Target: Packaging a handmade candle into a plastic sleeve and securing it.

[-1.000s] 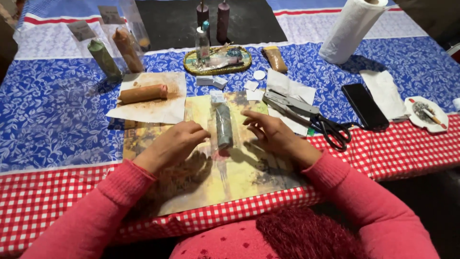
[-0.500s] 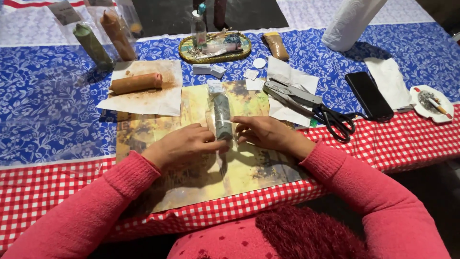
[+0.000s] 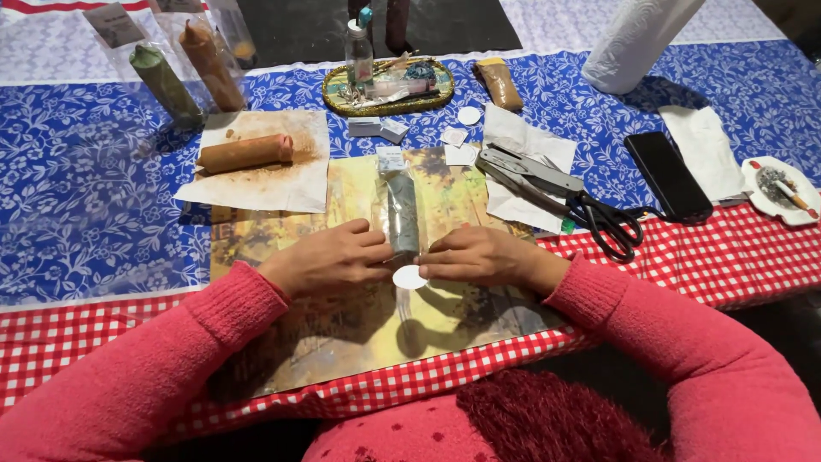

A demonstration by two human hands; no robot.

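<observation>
A grey-green candle in a clear plastic bag lies lengthwise on a yellow picture mat. My left hand and my right hand meet at the bag's near end, fingers pinching the plastic. A small round white sticker shows between the fingertips at that end. Both sleeves are pink knit.
A brown candle rests on stained paper. Bagged candles stand at the back left, beside an oval tray with a small bottle. Scissors, a grey tool, a black phone, a paper towel roll and an ashtray lie right.
Both hands slid down from the sides of the bagged candle to its near end and closed on the plastic. A round white sticker has appeared between the fingertips.
</observation>
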